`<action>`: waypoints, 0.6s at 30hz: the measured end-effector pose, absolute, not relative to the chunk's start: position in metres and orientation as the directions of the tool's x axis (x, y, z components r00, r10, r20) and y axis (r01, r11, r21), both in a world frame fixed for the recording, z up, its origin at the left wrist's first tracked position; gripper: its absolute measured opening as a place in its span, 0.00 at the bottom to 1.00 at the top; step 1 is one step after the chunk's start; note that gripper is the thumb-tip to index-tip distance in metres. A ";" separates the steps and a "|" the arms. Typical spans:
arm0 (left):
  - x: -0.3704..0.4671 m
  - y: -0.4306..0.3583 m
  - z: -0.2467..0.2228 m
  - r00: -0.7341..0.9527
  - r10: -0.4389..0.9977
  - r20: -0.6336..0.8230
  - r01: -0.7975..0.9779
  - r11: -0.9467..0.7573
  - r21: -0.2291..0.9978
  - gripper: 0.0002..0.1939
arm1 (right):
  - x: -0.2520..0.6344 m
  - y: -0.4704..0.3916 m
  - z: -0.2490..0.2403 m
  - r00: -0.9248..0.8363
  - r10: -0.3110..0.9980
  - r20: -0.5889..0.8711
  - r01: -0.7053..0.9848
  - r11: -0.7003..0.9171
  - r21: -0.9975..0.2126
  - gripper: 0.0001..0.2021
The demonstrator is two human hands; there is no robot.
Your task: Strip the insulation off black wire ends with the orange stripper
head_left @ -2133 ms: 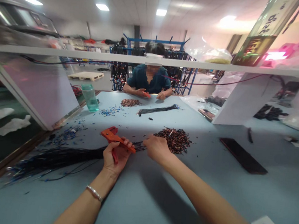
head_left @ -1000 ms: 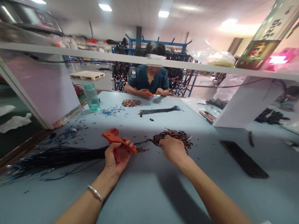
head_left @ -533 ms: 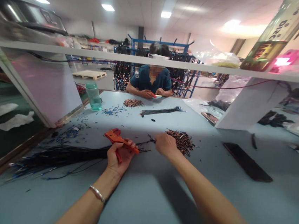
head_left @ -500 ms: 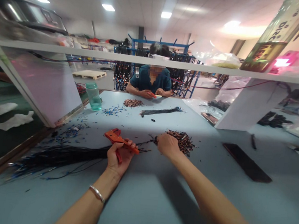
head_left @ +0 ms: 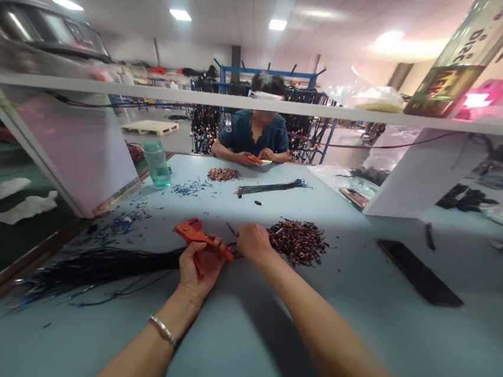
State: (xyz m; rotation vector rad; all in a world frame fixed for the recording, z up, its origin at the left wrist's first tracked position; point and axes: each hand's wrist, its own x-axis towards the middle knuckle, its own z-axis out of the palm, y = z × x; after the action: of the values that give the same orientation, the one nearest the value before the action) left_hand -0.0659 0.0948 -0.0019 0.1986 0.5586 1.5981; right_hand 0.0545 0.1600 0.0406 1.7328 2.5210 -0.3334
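My left hand (head_left: 202, 265) is wrapped around orange-handled wire strippers (head_left: 191, 230), their head pointing up and left. Under that hand a bundle of thin black wires (head_left: 115, 264) with blue tips stretches left across the table. Just to the right of the strippers, my right hand (head_left: 253, 240) is closed, palm down; a thin black wire (head_left: 231, 228) sticks out past its fingers. The fingertips themselves are hidden behind the hand. Beside it lies a pile of small copper-and-black wire scraps (head_left: 302, 242).
A co-worker (head_left: 257, 133) sits opposite, holding an orange tool. Between us are a second wire bundle (head_left: 273, 186), a copper scrap pile (head_left: 224, 174), blue bits (head_left: 189, 187) and a green bottle (head_left: 156, 164). A dark phone (head_left: 419, 273) lies right. A white shelf (head_left: 259, 103) spans overhead.
My right hand has moved left from the edge of the scrap pile to beside the strippers, and more of the pile shows. My left hand has stayed put with the strippers.
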 end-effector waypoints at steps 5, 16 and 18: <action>-0.064 0.095 -0.004 -0.103 0.978 -0.180 -0.894 -0.012 0.449 0.07 | 0.093 0.168 0.038 -0.241 0.951 -0.194 0.970 0.229 -0.083 0.15; -0.065 0.095 -0.005 -0.116 0.978 -0.173 -0.877 -0.019 0.479 0.07 | 0.082 0.180 0.038 -0.238 0.960 -0.148 0.969 0.223 -0.109 0.15; -0.066 0.095 -0.003 -0.116 0.977 -0.180 -0.869 -0.012 0.495 0.07 | 0.088 0.182 0.037 -0.217 0.966 -0.141 0.973 0.203 -0.110 0.16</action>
State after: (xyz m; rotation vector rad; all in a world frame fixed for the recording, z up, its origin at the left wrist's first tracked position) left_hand -0.0662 0.0952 -0.0035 0.2432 0.5706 1.5933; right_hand 0.0883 0.1822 0.0373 1.9394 2.4042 -0.2717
